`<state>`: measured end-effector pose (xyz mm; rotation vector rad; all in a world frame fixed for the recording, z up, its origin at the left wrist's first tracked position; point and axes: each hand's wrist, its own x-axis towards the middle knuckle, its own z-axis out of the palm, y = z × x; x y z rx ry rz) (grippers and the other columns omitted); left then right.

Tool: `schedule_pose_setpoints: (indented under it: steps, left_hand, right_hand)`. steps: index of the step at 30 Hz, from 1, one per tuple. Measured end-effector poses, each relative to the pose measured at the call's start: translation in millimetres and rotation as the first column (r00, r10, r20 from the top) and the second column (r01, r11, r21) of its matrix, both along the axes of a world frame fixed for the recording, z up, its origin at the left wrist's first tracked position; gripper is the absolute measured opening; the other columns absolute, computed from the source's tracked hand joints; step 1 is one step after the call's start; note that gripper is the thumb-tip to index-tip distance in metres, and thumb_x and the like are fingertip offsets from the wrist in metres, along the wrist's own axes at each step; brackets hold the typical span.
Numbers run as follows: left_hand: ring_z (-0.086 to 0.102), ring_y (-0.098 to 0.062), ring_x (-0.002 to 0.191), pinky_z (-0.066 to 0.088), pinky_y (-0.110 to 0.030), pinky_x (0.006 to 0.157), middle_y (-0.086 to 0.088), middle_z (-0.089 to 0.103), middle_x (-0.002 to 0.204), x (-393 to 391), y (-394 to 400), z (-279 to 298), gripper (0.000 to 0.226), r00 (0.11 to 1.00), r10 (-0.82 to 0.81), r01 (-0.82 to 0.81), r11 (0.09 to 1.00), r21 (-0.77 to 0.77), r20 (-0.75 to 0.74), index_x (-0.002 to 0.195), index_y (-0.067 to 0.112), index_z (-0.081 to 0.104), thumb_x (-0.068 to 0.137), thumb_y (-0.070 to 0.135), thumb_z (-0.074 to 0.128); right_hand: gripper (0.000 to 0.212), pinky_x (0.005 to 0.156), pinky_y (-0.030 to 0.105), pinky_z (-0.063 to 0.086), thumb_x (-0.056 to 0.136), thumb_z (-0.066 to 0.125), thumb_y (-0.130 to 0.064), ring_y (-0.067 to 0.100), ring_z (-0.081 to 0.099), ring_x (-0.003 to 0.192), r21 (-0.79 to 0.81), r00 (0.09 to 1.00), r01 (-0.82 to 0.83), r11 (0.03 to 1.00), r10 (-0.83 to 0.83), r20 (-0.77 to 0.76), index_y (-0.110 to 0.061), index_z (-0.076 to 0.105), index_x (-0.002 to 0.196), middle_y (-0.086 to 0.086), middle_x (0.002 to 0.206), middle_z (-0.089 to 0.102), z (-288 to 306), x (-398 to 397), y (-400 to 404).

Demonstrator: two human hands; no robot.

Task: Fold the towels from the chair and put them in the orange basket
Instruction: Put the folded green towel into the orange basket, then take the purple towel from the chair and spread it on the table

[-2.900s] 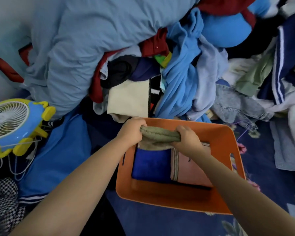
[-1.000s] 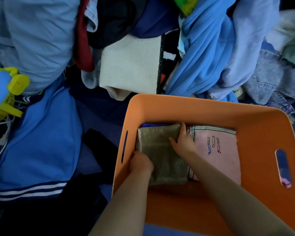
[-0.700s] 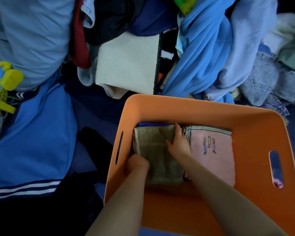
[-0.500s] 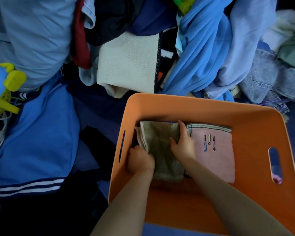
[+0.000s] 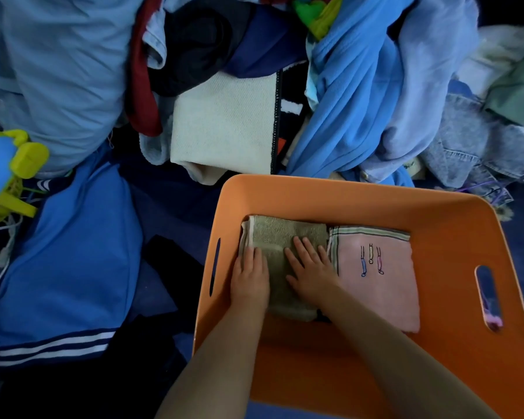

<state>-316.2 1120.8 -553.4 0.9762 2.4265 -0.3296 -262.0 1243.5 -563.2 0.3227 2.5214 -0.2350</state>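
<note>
The orange basket [image 5: 339,195] sits low in the head view, handle slots on both sides. Inside it, a folded olive-green towel [image 5: 285,234] lies in the left half and a folded pink towel [image 5: 384,294] with a striped border and small embroidered figures lies to its right. My left hand [image 5: 250,278] rests flat on the olive towel's left part, fingers straight. My right hand [image 5: 310,267] lies flat on its right part, fingers spread, beside the pink towel's edge. Neither hand grips anything. The blue towel underneath is hidden.
A heap of clothes fills the far side: a cream towel [image 5: 224,125], bright blue fabric [image 5: 351,101], light blue bedding [image 5: 58,65], denim [image 5: 472,152]. A blue garment with white stripes [image 5: 61,267] lies at left near a yellow and blue fan [image 5: 9,170].
The olive towel went from being held above the basket to lying in it on the blue towel. Both hands have let go and now lie flat on top of it.
</note>
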Motion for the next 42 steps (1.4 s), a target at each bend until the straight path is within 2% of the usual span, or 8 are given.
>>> schedule_pose_setpoints:
  steps: [7,12,16,24,28,32,39,42]
  left_hand:
    - [-0.009,-0.023,0.146,0.002,-0.035,0.119,-0.007,-0.012,0.157,-8.7,-0.6,9.3,0.062,0.987,0.054,-0.034,0.991,-0.13,0.152,0.148,0.008,-0.003,0.098,0.013,0.033]
    - [0.014,-0.029,0.143,0.017,-0.039,0.117,-0.015,0.017,0.153,-5.0,3.2,45.3,0.057,0.998,0.022,-0.017,0.997,-0.08,0.065,0.143,0.006,0.023,0.091,0.012,0.046]
    - [0.038,-0.03,0.126,0.03,-0.041,0.107,-0.013,0.042,0.134,3.4,-0.8,102.4,0.036,0.999,-0.017,0.016,0.999,-0.031,-0.03,0.125,0.009,0.045,0.09,0.007,0.043]
    - [0.035,-0.027,0.129,0.033,-0.037,0.102,-0.011,0.041,0.136,40.9,-5.4,247.5,0.039,0.99,-0.02,0.03,0.997,0.071,-0.141,0.128,0.009,0.044,0.089,0.007,0.046]
    - [0.036,-0.026,0.128,0.031,-0.042,0.105,-0.01,0.043,0.134,87.3,-13.6,333.1,0.04,0.963,-0.032,0.069,0.989,0.131,-0.269,0.13,0.01,0.045,0.09,0.009,0.047]
    - [0.038,-0.027,0.126,0.035,-0.036,0.1,-0.011,0.044,0.132,149.4,-28.9,400.6,0.036,0.925,-0.044,0.129,0.971,0.203,-0.377,0.126,0.008,0.047,0.09,0.009,0.042]
    - [0.041,-0.03,0.125,0.041,-0.038,0.096,-0.014,0.047,0.131,272.8,-43.0,480.3,0.033,0.858,-0.213,0.368,0.89,0.27,-0.468,0.124,0.006,0.051,0.093,0.013,0.042]
    - [0.043,-0.03,0.125,0.042,-0.038,0.094,-0.013,0.048,0.132,325.5,-45.4,505.1,0.033,0.813,-0.305,0.484,0.828,0.283,-0.497,0.125,0.007,0.051,0.095,0.015,0.043]
  right_hand:
    - [0.063,0.117,0.039,-0.006,0.097,0.025,-0.046,0.021,-0.017,0.143,-0.002,0.993,-0.063,0.998,0.063,0.1,-0.022,-0.005,0.147,0.005,0.155,-0.02,7.7,-4.6,6.8]
    - [0.061,0.117,0.038,-0.001,0.098,0.029,-0.04,0.023,-0.012,0.144,-0.033,0.998,-0.011,0.999,0.013,0.06,-0.019,0.0,0.148,0.008,0.156,-0.014,38.7,10.0,-3.9]
    - [0.055,0.118,0.037,0.002,0.099,0.031,-0.031,0.023,-0.01,0.145,-0.105,0.997,0.06,0.993,-0.064,-0.035,-0.017,0.009,0.147,0.007,0.157,-0.008,90.1,24.4,-12.4]
    - [0.054,0.117,0.037,0.008,0.099,0.034,-0.027,0.025,-0.007,0.145,-0.166,0.96,0.146,0.975,-0.18,-0.214,-0.016,0.014,0.147,0.008,0.157,-0.006,233.8,72.5,-23.5]
    - [0.055,0.117,0.037,0.009,0.098,0.037,-0.026,0.026,-0.001,0.145,-0.132,0.91,0.148,0.98,-0.188,-0.37,-0.015,0.013,0.147,0.01,0.157,-0.002,313.4,118.3,-34.1]
    - [0.053,0.109,0.037,0.029,0.097,0.038,-0.021,0.024,0.013,0.144,-0.107,0.829,0.194,0.975,-0.222,-0.513,-0.016,0.019,0.147,0.005,0.157,0.003,386.4,181.6,-50.3]
    - [0.036,0.089,0.039,0.042,0.095,0.038,-0.018,0.03,0.043,0.123,0.061,0.675,0.415,0.908,-0.262,-0.689,-0.005,0.046,0.128,0.012,0.137,0.043,471.6,319.4,-76.0]
    - [0.034,0.091,0.038,0.044,0.094,0.039,-0.019,0.03,0.046,0.119,0.083,0.616,0.522,0.849,-0.308,-0.725,-0.005,0.049,0.124,0.013,0.129,0.048,496.0,381.0,-92.2]
